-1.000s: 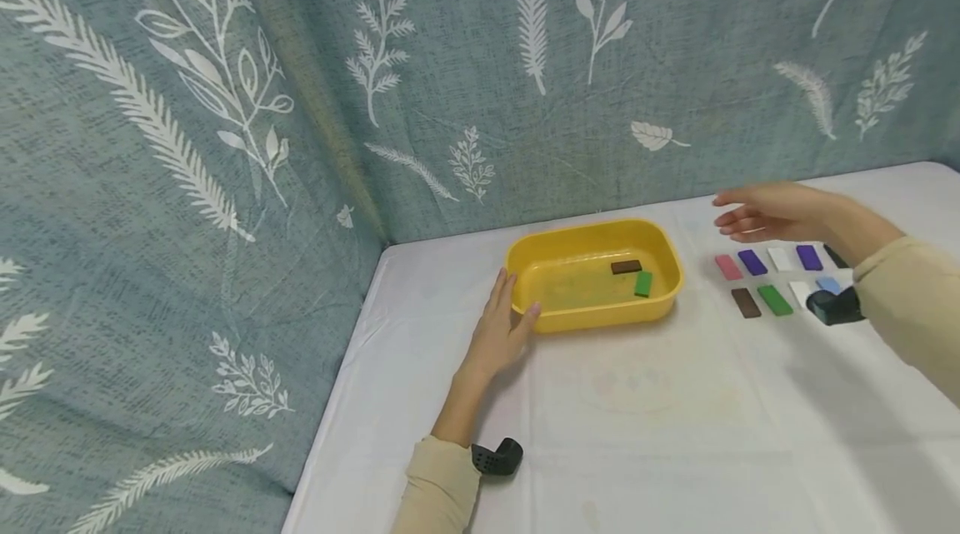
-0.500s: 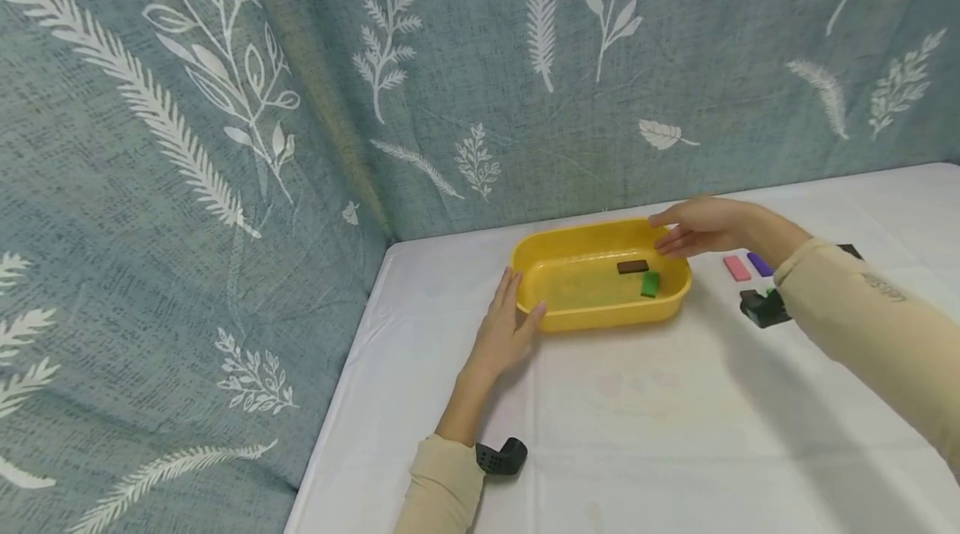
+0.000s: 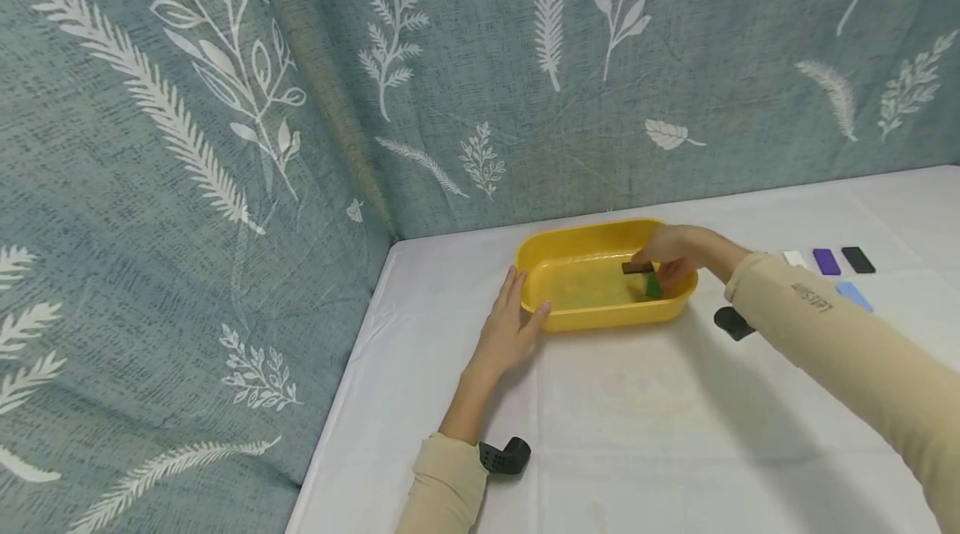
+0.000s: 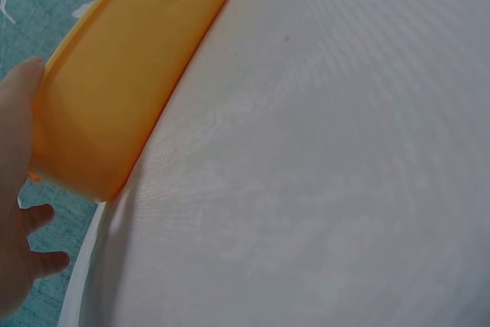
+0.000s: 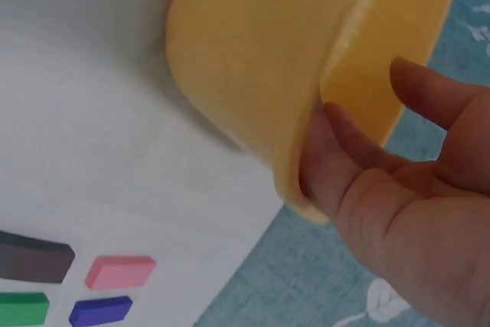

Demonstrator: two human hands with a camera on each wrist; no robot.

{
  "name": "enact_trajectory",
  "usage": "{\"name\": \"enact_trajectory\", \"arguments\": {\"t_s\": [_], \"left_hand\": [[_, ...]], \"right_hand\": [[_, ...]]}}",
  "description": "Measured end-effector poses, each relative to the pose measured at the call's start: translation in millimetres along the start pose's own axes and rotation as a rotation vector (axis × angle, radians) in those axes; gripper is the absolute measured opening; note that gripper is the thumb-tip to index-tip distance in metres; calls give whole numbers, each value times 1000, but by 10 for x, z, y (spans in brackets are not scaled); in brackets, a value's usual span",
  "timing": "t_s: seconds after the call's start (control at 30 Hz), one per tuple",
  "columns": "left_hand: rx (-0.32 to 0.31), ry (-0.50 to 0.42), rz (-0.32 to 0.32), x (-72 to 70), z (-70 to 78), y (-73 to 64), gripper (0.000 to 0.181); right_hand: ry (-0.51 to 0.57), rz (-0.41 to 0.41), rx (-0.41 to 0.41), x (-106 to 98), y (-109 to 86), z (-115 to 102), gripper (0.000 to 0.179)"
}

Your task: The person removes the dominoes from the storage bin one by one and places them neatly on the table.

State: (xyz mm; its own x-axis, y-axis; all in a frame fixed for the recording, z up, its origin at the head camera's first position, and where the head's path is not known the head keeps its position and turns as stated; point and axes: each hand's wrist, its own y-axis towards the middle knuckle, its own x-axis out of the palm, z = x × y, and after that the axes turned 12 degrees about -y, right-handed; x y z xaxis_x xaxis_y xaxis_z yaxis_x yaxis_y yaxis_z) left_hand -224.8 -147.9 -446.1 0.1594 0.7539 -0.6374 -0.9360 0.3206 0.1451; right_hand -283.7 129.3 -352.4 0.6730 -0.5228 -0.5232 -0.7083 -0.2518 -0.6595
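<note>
A yellow plastic tray (image 3: 600, 318) stands near the table's back edge. My left hand (image 3: 504, 334) rests against its left end, fingers along the wall and thumb at the front corner; the left wrist view shows the thumb touching the rim and other fingers spread apart. My right hand (image 3: 669, 251) reaches over the right end into the tray. Beside its fingers lie a dark brown block (image 3: 634, 267) and a green block (image 3: 653, 286). In the right wrist view, the thumb stands apart from the fingers, nothing visible between them; some fingertips are hidden behind the tray's wall.
Right of the tray, small blocks lie on the white cloth (image 3: 600, 417): white (image 3: 794, 259), purple (image 3: 827, 262), black (image 3: 858, 260) and light blue (image 3: 854, 296). The right wrist view adds a pink block (image 5: 120, 272). A patterned curtain (image 3: 465, 59) hangs behind.
My right hand has moved left from above the block rows, over the tray's right rim and down into it. The left hand stays at the tray's left end.
</note>
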Motion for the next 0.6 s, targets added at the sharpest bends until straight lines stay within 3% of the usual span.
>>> {"name": "enact_trajectory", "arguments": {"t_s": [0.23, 0.6], "left_hand": [[5, -7, -4, 2, 7, -6, 74], [1, -1, -7, -14, 17, -14, 74]], "right_hand": [[-175, 71, 40, 97, 69, -9, 61], [-307, 147, 93, 165, 166, -31, 58]]}}
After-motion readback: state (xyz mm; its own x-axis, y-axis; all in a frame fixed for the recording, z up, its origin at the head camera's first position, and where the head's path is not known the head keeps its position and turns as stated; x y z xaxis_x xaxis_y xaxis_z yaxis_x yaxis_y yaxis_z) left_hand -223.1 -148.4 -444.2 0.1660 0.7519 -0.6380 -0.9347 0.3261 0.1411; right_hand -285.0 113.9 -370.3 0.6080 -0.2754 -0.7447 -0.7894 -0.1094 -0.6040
